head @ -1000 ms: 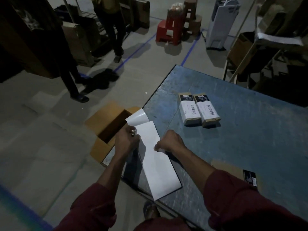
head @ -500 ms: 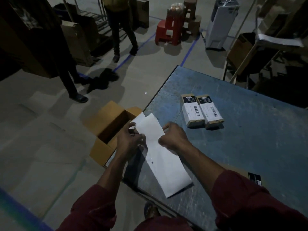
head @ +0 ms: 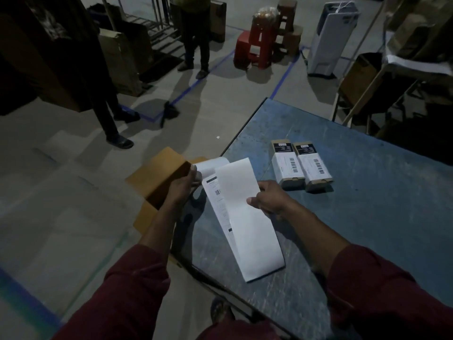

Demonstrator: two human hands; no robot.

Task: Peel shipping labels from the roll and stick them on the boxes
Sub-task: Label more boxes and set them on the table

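Observation:
A long white label strip (head: 255,241) lies across the near left part of the blue table (head: 367,217). My left hand (head: 182,190) grips the strip's far end, where the backing curls. My right hand (head: 269,200) pinches the edge of a label (head: 236,182) that is lifted and partly peeled from the strip. Beneath it a printed label with a barcode (head: 217,195) shows. Two small boxes (head: 300,165) with labels on top lie side by side beyond my right hand.
An open cardboard carton (head: 157,182) stands on the floor by the table's left edge. Two people (head: 196,33) stand further back on the floor. Red stools (head: 255,47), a white unit (head: 328,38) and a rack with cartons (head: 404,57) are beyond the table.
My right hand has pulled the label up and to the right, peeling it away from the strip and exposing the printed label. My left hand has shifted slightly away, holding the strip's end.

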